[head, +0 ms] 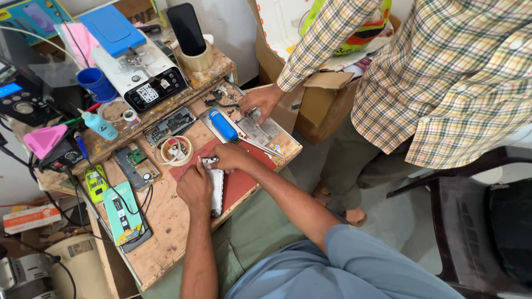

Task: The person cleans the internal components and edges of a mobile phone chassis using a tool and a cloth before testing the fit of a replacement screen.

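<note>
Both our hands on an opened phone at the wooden workbench (pixel 166 232).

Our left hand (pixel 195 187) presses the white phone body (pixel 215 191) flat on the red mat (pixel 239 182); our right hand (pixel 229 156) pinches its top end. A bystander's hand (pixel 260 101) rests beside a blue-handled screwdriver (pixel 223 125); a tape roll (pixel 175 150) sits near.

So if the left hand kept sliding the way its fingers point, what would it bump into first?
Probably the tape roll. The left hand rests on the white phone, fingers pointing up the bench toward that roll, with the opened phone frame beyond it. Depth is hard to judge.
</note>
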